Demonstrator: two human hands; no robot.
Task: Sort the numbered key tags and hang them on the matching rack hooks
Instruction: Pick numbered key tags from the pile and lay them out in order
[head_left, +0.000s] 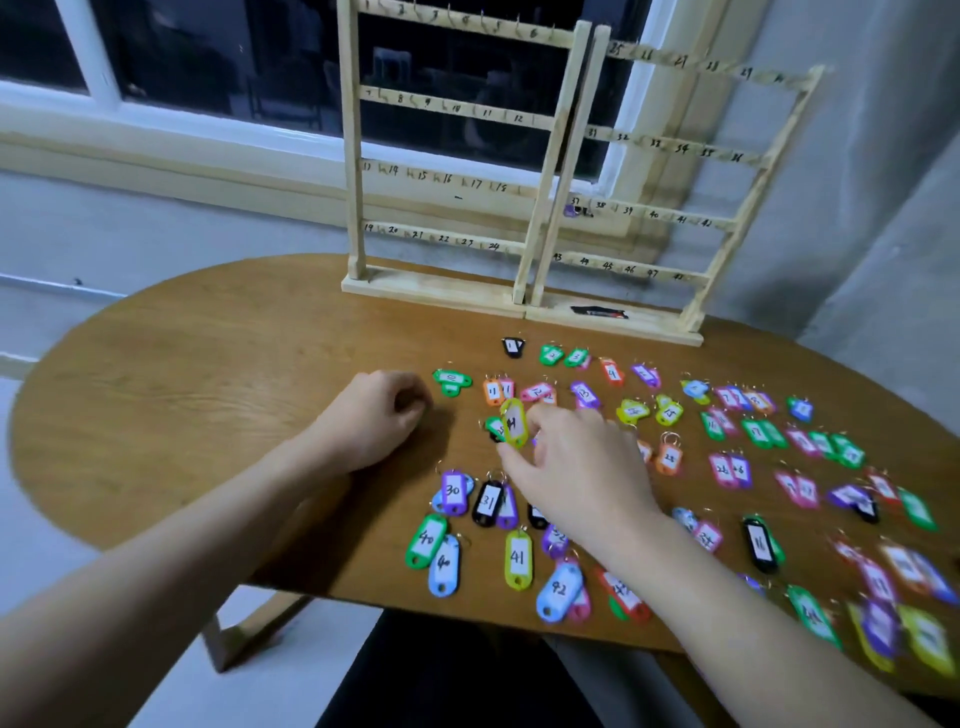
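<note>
The right hand pinches a yellow-green key tag upright above the wooden table, in front of the numbered wooden rack. The left hand rests beside it as a loose empty fist, left of the scattered coloured tags.
</note>
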